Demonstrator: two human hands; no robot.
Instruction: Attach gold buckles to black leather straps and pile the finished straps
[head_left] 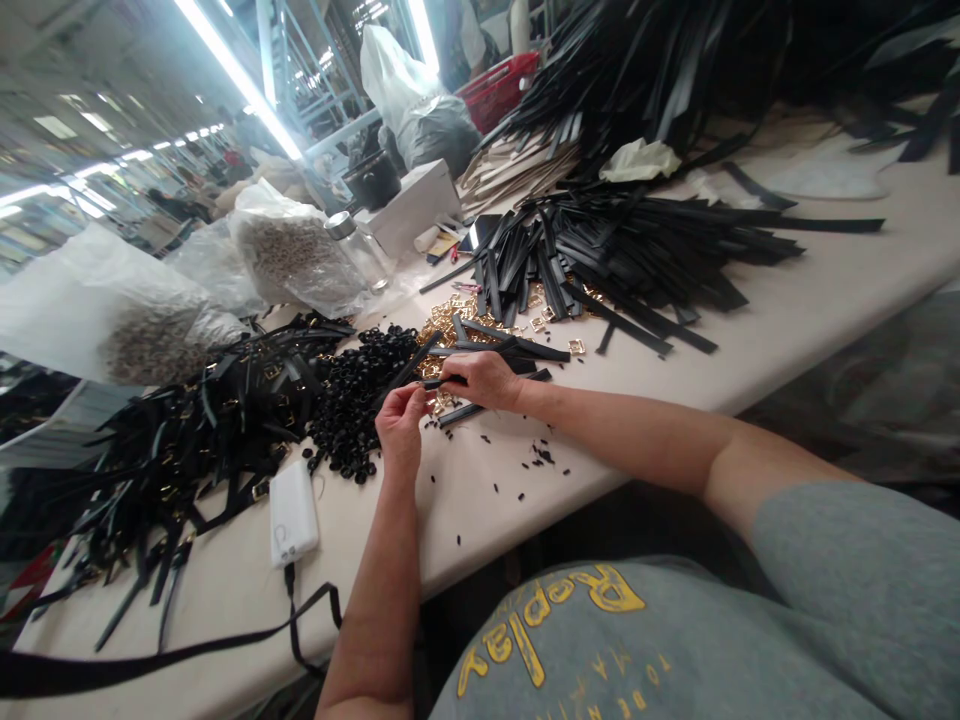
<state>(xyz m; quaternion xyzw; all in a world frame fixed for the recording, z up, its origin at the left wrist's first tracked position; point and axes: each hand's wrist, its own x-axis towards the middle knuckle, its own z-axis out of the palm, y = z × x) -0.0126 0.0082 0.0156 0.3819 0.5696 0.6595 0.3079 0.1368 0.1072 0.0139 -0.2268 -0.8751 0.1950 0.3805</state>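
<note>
My right hand (487,380) is closed around a black strap (442,381) that it holds over the white table (825,290). My left hand (401,415) pinches the end of that same strap, fingers pressed together. Both hands hover just right of a heap of small black rings (356,400). Gold metal buckles (457,312) lie scattered just beyond the hands, among loose black straps (510,348).
A big pile of black straps (630,250) fills the table's middle right. Straps fitted with buckles (187,430) are heaped at the left. A white power bank (292,512) with a cable lies near the front edge. Plastic bags of parts (292,255), a jar (360,250) and a white box (416,205) stand at the back.
</note>
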